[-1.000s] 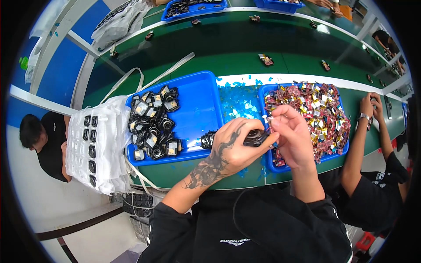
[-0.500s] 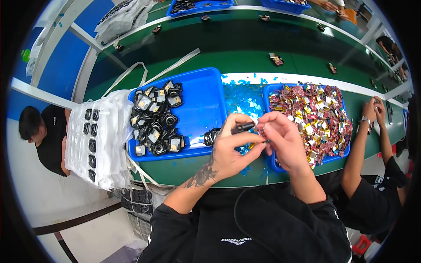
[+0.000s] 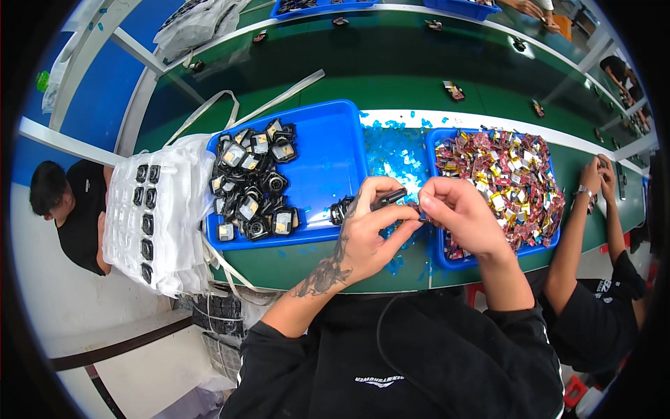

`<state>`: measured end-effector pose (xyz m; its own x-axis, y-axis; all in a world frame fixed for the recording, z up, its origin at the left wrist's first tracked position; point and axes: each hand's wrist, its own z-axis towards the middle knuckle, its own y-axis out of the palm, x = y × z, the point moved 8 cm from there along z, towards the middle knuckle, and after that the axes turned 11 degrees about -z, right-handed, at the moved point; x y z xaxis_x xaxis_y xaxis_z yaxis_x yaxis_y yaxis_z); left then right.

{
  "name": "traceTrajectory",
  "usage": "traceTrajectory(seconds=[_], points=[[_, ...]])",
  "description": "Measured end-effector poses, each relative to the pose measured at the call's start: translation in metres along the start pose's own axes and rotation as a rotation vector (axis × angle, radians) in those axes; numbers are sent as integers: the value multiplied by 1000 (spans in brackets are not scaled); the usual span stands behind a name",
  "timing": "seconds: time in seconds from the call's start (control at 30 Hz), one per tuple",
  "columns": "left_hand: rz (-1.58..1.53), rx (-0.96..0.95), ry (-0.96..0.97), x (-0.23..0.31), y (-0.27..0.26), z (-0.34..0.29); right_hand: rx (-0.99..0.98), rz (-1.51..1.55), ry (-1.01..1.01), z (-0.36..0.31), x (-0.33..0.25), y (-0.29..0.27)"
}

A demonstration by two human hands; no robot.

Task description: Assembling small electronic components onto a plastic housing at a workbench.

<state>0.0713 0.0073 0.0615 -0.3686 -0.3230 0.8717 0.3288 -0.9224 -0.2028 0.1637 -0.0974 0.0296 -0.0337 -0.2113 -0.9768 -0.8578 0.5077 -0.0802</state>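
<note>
My left hand (image 3: 377, 234), tattooed up the wrist, is closed round a black pen-shaped tool (image 3: 389, 198) whose end sticks out past the fingers. Its thumb and fingertip also pinch something small and dark. Against them, my right hand (image 3: 464, 213) is closed in a pinch, and what lies in its fingertips is too small to name. Both hands are over the gap between two blue trays. The left tray (image 3: 321, 167) holds a heap of black square watch-like casings (image 3: 251, 185). Small red circuit boards (image 3: 499, 188) with white and yellow pieces fill the right tray (image 3: 435, 174).
Blue film scraps (image 3: 398, 157) litter the green table between the trays. White plastic trays (image 3: 157, 216) are stacked at the left. Small parts (image 3: 453, 91) lie spaced along the green belt (image 3: 377, 59). Co-workers sit on both sides; one's hands (image 3: 597, 178) are at the right.
My right hand's fingers have curled in more tightly, and its wrist has shifted right. The left hand keeps its grip on the black tool. The whole view has shifted slightly.
</note>
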Motion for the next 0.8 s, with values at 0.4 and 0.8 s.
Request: traceTrajectory(seconds=[0.4,0.8], points=[[-479,248,-348,-50,3,-26,359,-536,-340,-16,-28,11],[-532,264,-322,-37,-8,-21,493,-168,-313,-25,-25,-9]])
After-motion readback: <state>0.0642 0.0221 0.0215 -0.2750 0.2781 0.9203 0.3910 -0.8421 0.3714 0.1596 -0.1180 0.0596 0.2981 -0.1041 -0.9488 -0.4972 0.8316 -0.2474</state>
